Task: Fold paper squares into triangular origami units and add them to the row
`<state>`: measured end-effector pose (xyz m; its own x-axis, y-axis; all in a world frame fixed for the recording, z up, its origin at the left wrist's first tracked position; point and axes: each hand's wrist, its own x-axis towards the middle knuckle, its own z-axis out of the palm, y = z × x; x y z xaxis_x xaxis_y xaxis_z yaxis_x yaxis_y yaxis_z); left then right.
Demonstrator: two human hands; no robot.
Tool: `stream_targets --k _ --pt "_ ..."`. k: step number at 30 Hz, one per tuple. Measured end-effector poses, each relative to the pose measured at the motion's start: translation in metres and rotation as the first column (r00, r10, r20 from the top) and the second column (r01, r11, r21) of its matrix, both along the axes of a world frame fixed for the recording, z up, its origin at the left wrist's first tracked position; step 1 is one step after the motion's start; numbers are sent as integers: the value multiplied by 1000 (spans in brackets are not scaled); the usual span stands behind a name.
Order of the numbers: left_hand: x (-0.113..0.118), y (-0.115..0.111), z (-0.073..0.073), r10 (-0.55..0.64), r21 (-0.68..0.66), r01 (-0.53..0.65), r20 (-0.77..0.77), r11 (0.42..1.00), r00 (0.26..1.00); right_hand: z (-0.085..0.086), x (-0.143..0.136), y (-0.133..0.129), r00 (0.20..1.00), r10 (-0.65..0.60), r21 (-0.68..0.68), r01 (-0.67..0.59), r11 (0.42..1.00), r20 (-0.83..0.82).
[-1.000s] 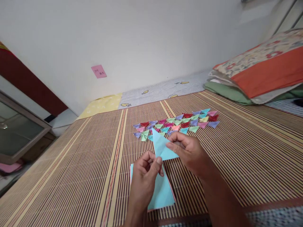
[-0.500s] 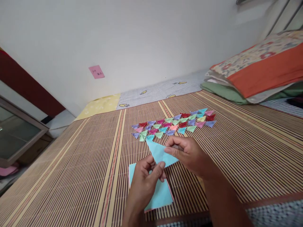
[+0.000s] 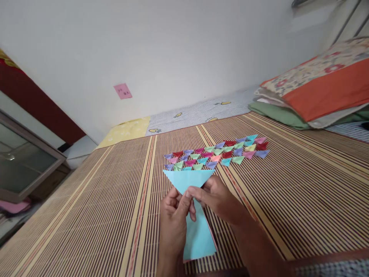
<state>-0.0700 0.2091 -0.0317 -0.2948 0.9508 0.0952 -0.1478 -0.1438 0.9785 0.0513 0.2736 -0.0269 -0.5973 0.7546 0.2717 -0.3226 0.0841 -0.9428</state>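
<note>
A light blue paper triangle [image 3: 188,179] is held up between my hands, its long edge at the top and its point downward. My left hand [image 3: 175,215] pinches it near the lower point. On the right side of that point, the thumb and fingers of my right hand [image 3: 217,198] are closed on it too. Beneath the hands lies a stack of blue paper [image 3: 200,238] with a pink edge showing, partly covered by my left hand. Just beyond the triangle, several small folded paper pieces [image 3: 216,157] in many colours are laid out in rows.
A striped bamboo mat [image 3: 115,215] spreads under everything. Folded bedding [image 3: 325,92] with an orange border is piled at the right. A pink note [image 3: 123,91] is stuck on the white wall [image 3: 184,50]. At the left stands a glass-fronted cabinet [image 3: 25,161].
The paper triangle has turned so its long edge lies level at the top. My right hand has come down and left, closer to my left hand. The view has shifted slightly.
</note>
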Motion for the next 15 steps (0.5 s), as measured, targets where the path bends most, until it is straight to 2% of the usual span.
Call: stream_targets --k 5,10,15 --pt "3 -3 2 -33 -13 33 -3 999 999 4 12 3 987 -163 24 162 986 14" --pt "1 -4 5 -101 -32 99 -77 995 992 2 30 13 936 -351 83 348 934 29" --pt "-7 -2 4 -102 -17 101 -151 995 983 -2 44 23 877 -476 3 477 879 -59"
